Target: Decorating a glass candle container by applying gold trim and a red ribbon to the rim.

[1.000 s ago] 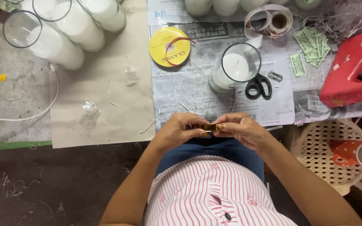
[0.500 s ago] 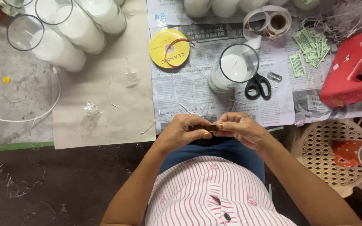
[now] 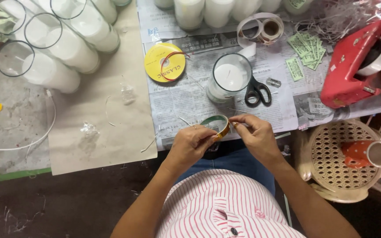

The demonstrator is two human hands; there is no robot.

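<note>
There is only one view, from a camera on the person's head. It looks almost straight down, so the worktable [image 3: 111, 132] covered with newspaper fills the upper part of the picture and the person's own striped shirt [image 3: 225, 207] fills the bottom. The far side of the table is at the top edge. The camera is quite near: the left hand [image 3: 190, 145] and the right hand [image 3: 256, 136] sit close to the centre, at the table's near edge. At the right the view reaches a woven stool [image 3: 331, 172], at the left the dark floor [image 3: 45, 202]
</note>
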